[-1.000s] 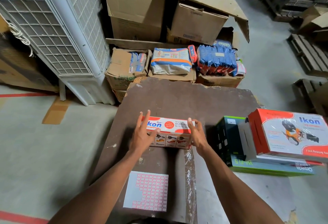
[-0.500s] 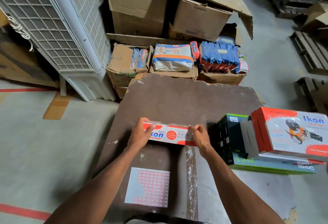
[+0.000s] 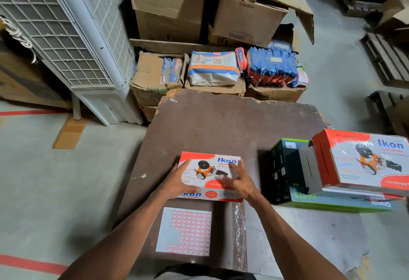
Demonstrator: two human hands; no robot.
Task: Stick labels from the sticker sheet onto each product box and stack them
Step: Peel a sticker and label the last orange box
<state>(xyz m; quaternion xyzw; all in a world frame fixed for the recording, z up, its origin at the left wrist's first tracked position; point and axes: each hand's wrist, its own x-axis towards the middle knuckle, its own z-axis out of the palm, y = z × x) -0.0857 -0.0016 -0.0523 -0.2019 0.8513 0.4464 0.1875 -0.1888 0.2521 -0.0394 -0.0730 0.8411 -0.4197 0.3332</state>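
- Red-and-white Ikon box (image 3: 209,170) lying flat on the brown board (image 3: 221,122), printed face up, long axis running left to right, near the board's front edge and roughly midway between its left and right edges.
- Left hand (image 3: 180,180) laid over the box's left end, fingers fairly straight across the top, thumb wrapped down over the near front face: steadying rather than a firm grip.
- Right hand (image 3: 238,180) resting on the top toward the right end, fingers spread and slightly blurred; hard to say whether pressing or merely touching, with nothing pinched in it.
- White sticker sheet (image 3: 184,232) with pink-bordered labels flat at the board's front edge, just beside the box on the near side, directly below the left hand; upper left part of the sheet already bare.
- Key relation: sheet sitting toward the body from both hands, closer to the left wrist, its label rows parallel to the box's long axis; probably a short pull-back of either hand to peel one label.
- No label visible on the box's top, though too small to rule out.
- Off the board's right edge, a larger Ikon box (image 3: 363,162) stacked on a black-and-green box (image 3: 285,169), likely the stacking spot.
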